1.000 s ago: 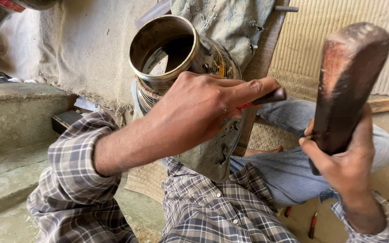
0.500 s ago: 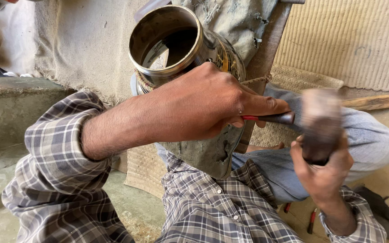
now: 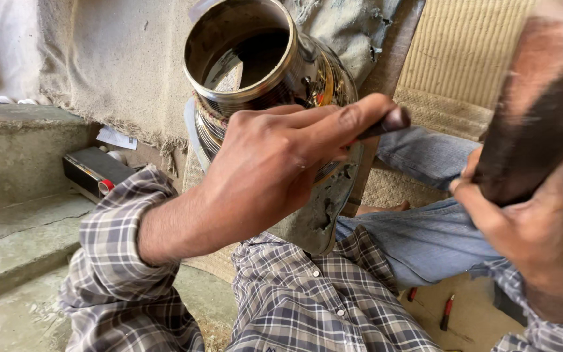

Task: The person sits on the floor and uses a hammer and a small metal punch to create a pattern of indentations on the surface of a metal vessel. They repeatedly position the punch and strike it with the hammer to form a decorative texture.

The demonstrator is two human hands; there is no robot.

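A shiny metal pot (image 3: pixel 249 62) with an open round mouth lies tilted against my lap. My left hand (image 3: pixel 281 163) is closed around a thin dark punch tool (image 3: pixel 386 124), whose blunt end sticks out past my index finger, pressed against the pot's side. My right hand (image 3: pixel 522 221) grips the handle of a dark wooden mallet (image 3: pixel 542 111), raised and blurred at the right edge. My sleeves are plaid, my legs in blue jeans (image 3: pixel 425 228).
A small dark box with a red cap (image 3: pixel 92 173) lies by a concrete step (image 3: pixel 14 195) at left. Coarse cloth (image 3: pixel 112 65) hangs behind the pot. A woven mat (image 3: pixel 451 58) lies at right. Small red-handled tools (image 3: pixel 447 311) lie on the floor.
The mallet came down onto the punch's end half a second ago and is now lifted high again at the right. My left hand has kept the punch on the pot.
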